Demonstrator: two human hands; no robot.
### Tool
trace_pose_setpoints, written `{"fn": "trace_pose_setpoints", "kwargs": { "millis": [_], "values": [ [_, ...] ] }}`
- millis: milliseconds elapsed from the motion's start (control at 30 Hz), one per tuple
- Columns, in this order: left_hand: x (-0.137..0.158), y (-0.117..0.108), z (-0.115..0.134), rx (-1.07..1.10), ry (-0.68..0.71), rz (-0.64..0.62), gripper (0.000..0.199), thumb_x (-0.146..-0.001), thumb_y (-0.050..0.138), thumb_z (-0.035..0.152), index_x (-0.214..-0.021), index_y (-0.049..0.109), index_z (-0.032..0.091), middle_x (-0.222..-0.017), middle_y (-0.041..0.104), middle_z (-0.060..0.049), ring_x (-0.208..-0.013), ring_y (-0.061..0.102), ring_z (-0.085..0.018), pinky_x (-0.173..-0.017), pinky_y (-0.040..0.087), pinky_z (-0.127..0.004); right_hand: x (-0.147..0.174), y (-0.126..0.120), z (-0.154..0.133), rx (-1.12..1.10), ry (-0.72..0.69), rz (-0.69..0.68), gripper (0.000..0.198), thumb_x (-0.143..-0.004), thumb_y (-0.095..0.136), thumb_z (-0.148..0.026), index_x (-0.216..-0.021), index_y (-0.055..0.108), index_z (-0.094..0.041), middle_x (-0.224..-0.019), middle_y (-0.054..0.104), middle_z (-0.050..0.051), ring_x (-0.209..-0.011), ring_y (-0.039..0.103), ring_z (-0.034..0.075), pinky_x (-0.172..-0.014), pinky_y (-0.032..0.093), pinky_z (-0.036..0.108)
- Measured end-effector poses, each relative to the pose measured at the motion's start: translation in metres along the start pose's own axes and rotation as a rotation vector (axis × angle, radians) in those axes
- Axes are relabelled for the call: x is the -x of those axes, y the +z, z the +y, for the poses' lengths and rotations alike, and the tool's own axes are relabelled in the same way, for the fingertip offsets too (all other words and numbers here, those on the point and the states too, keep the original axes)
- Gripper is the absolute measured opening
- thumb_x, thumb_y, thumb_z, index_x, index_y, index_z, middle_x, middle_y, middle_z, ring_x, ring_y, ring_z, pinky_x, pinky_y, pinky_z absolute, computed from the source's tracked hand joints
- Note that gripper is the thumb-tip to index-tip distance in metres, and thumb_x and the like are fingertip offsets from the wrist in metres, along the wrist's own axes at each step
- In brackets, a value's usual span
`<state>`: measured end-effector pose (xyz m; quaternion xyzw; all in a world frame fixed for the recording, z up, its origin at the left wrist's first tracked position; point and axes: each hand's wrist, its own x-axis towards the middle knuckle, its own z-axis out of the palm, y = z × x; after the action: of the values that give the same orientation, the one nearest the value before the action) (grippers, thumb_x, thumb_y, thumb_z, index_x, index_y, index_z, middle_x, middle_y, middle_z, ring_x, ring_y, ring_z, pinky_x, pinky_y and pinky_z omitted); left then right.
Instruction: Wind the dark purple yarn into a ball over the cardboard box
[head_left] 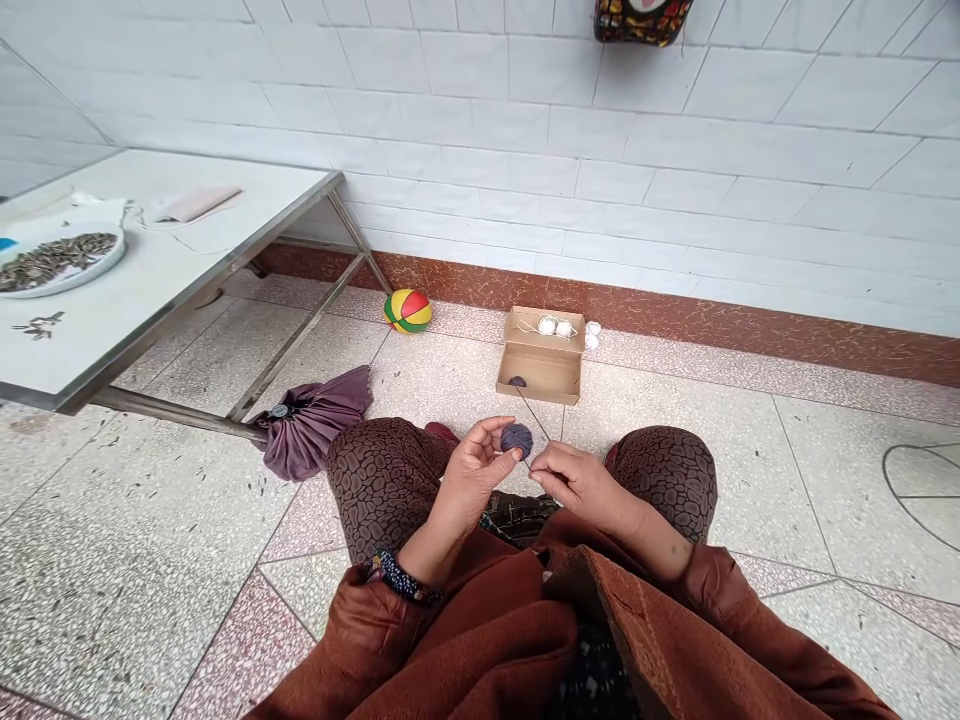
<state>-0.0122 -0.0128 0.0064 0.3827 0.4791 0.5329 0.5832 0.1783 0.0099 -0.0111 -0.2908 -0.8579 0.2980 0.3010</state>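
Between the thumb and fingers of my left hand (476,465) is a small ball of dark grey-purple yarn (517,440). My right hand (574,478), just to its right, pinches the yarn strand (534,412) close to the ball. That strand runs down to a second, smaller dark yarn ball (517,381) in the open cardboard box (547,372) on the floor ahead of my knees. White yarn balls (555,326) rest at the box's raised lid, and a few more white balls (592,334) lie beside it on the right.
A red, yellow and green ball (408,311) sits by the wall. Left of my knee lies a folded purple umbrella (315,420) against the metal-framed table (202,220), which bears a plate of dried pieces (60,262). A wire ring (919,497) shows at far right.
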Motion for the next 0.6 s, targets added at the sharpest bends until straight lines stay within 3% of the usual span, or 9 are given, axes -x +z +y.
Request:
{"fn": "trace_pose_setpoints", "kwargs": {
  "millis": [133, 233, 400, 600],
  "values": [
    [-0.001, 0.000, -0.003, -0.202, 0.109, 0.052, 0.038, -0.072, 0.076, 0.019, -0.107, 0.061, 0.020, -0.094, 0.067, -0.002, -0.085, 0.061, -0.014, -0.079, 0.047, -0.027, -0.007, -0.017, -0.014, 0.062, -0.083, -0.012, 0.024, -0.106, 0.047, -0.030, -0.090, 0.063, -0.020, -0.081, 0.063, 0.004, -0.074, 0.060, 0.016, -0.068, 0.049, 0.027],
    [0.000, 0.001, -0.005, -0.238, 0.080, -0.025, 0.036, -0.069, 0.076, 0.017, -0.102, 0.062, 0.018, -0.093, 0.066, -0.002, -0.080, 0.059, -0.013, -0.076, 0.047, -0.027, -0.018, -0.030, -0.012, 0.131, -0.105, 0.044, 0.028, -0.107, 0.044, -0.033, -0.094, 0.065, -0.020, -0.083, 0.064, 0.005, -0.076, 0.060, 0.017, -0.068, 0.049, 0.028],
    [0.003, 0.003, -0.002, 0.019, -0.078, -0.226, 0.034, -0.072, 0.079, 0.021, -0.102, 0.064, 0.017, -0.089, 0.064, -0.002, -0.082, 0.058, -0.013, -0.076, 0.045, -0.026, -0.035, -0.026, 0.010, 0.062, -0.060, 0.144, 0.028, -0.106, 0.048, -0.036, -0.090, 0.065, -0.021, -0.081, 0.063, 0.004, -0.076, 0.061, 0.017, -0.069, 0.049, 0.027],
    [0.001, -0.001, 0.001, 0.377, -0.191, -0.162, 0.049, -0.071, 0.085, 0.029, -0.113, 0.061, 0.022, -0.102, 0.064, -0.002, -0.084, 0.061, -0.013, -0.072, 0.051, -0.026, -0.023, 0.016, 0.030, -0.034, 0.116, 0.230, 0.022, -0.104, 0.047, -0.026, -0.090, 0.061, -0.020, -0.082, 0.065, 0.004, -0.077, 0.061, 0.018, -0.071, 0.049, 0.028]
  ]
}}
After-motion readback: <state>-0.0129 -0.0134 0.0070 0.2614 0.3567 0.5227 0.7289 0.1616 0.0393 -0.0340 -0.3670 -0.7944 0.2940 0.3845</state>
